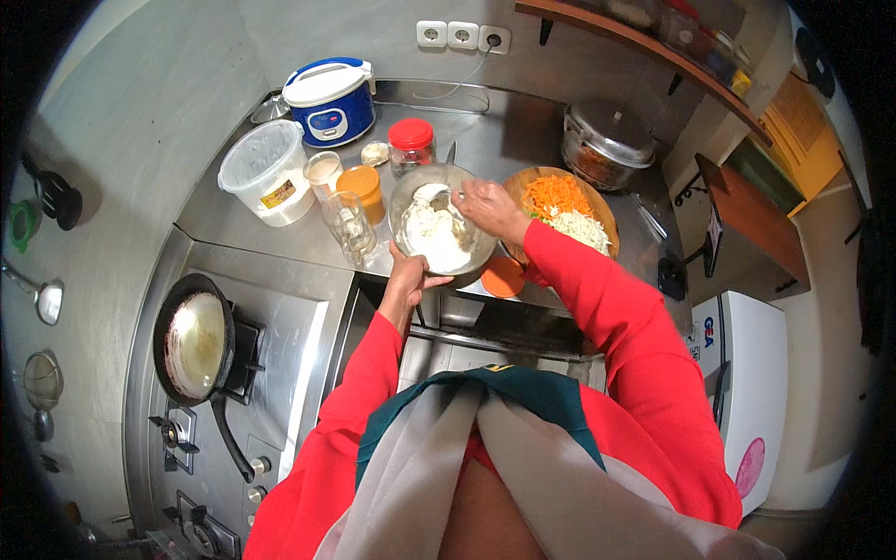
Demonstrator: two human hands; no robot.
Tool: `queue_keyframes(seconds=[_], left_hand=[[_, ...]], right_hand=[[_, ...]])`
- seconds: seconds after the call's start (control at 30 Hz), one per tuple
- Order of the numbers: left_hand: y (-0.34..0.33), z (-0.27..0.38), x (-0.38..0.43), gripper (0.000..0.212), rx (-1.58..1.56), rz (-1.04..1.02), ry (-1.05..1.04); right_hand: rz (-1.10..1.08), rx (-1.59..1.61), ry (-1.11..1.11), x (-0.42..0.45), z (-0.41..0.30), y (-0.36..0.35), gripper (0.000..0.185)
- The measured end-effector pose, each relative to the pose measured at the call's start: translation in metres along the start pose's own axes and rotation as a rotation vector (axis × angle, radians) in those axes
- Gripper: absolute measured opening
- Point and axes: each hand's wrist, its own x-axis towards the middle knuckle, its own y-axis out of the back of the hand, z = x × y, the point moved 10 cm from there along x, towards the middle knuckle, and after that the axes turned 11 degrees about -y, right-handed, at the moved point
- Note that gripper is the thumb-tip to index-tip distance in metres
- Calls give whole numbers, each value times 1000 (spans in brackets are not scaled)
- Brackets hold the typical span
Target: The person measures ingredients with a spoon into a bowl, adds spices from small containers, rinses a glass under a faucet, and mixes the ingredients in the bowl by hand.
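My left hand (408, 278) grips a metal mixing bowl (483, 245) by its near left side, thumb at the rim and fingers underneath. White flour-like powder (441, 234) lies in the bowl, with a damp, clumpy patch near the back. My right hand (490, 206) reaches over the right rim, closed on a metal spoon (443, 193) whose end is in the powder. An orange lid (502, 277) rests by the bowl's lower right. Close by on the right, a round wooden board (516, 183) bears shredded carrot (556, 194) and pale shredded vegetable (579, 231).
Left of the bowl stand a glass mug (348, 227), an orange-lidded jar (361, 192), a red-lidded jar (411, 143), a plastic tub (259, 157) and a rice cooker (329, 105). A frying pan (196, 343) with oil sits on the stove. A lidded pot (607, 143) is back right.
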Motion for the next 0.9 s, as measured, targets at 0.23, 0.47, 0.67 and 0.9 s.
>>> queue_keyframes(seconds=[0.23, 0.47, 0.67, 0.9], left_hand=[[-2, -3, -4, 73, -86, 42, -30], [-7, -4, -3, 68, -23, 30, -9], [-8, -4, -6, 65, -45, 39, 14], [-5, 1, -8, 66, 6, 40, -4]], right_hand=[[-563, 299, -222, -52, -1, -24, 12], [-931, 849, -541, -65, -8, -76, 20], [-930, 913, -861, -72, 51, -120, 22], [-825, 588, -483, -58, -20, -55, 20]])
